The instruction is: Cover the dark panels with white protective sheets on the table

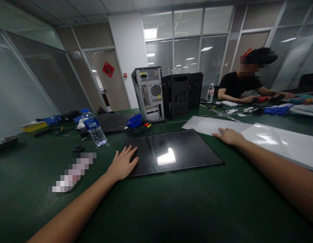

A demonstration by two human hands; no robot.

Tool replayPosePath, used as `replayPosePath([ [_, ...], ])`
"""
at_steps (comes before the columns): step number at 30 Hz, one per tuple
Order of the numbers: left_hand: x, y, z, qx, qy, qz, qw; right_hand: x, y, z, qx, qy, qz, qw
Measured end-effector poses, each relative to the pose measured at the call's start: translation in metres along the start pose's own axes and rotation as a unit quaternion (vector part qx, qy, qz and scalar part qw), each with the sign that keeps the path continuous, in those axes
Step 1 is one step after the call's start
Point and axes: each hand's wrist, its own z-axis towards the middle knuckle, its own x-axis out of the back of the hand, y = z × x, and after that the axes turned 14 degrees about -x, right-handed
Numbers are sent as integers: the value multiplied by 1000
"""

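Observation:
A flat black display panel (176, 148) lies face up on the green table, with a ceiling light mirrored in its glossy surface. My left hand (124, 162) rests on the panel's left edge, its fingers spread. To the right, my right hand (229, 136) lies with its fingers stretched out on translucent white sheets (265, 138). These sheets spread over the table beyond the panel's right corner. Neither hand is closed round anything.
Computer cases (148, 94) stand behind the panel. A water bottle (94, 128) and a black round object (78, 149) are at the left. A blue-handled thing (134, 120) lies near a dark flat board (115, 122). Across the table sits a person (238, 86) amid tools and gloves (278, 109).

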Motion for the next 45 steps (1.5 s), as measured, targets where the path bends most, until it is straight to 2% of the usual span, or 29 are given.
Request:
replayPosePath([
  [5,-2,-8,9,10,3,-13,1000,8,18,-2,-93,18,-17,995],
  [8,-3,-11,11,5,12,-13,1000,17,26,-10,-122,21,-21,992],
  [12,-2,-10,10,3,8,-11,1000,33,33,-30,-119,27,-17,992],
  [16,-2,-8,9,6,8,-4,1000,49,30,-62,-95,74,-9,993],
  [20,0,-6,8,2,11,1,1000,65,6,-90,-53,133,9,990],
  [24,5,1,6,10,11,-17,1000,68,-39,-118,75,142,40,986],
  [28,5,7,0,15,48,-104,993,52,-77,-153,229,88,50,968],
  [31,4,6,-4,25,96,-192,976,39,-90,-175,325,17,44,945],
  [33,3,4,-6,16,100,-208,973,37,-93,-181,364,-24,59,929],
  [36,2,5,-7,-8,69,-166,984,41,-91,-176,382,-39,93,919],
  [41,3,9,-7,-55,23,-106,993,48,-75,-149,302,34,77,950],
  [43,5,7,-7,-57,15,-110,992,50,-68,-142,297,15,71,952],
  [45,6,4,-7,-56,15,-115,992,50,-64,-141,323,-24,81,943],
])
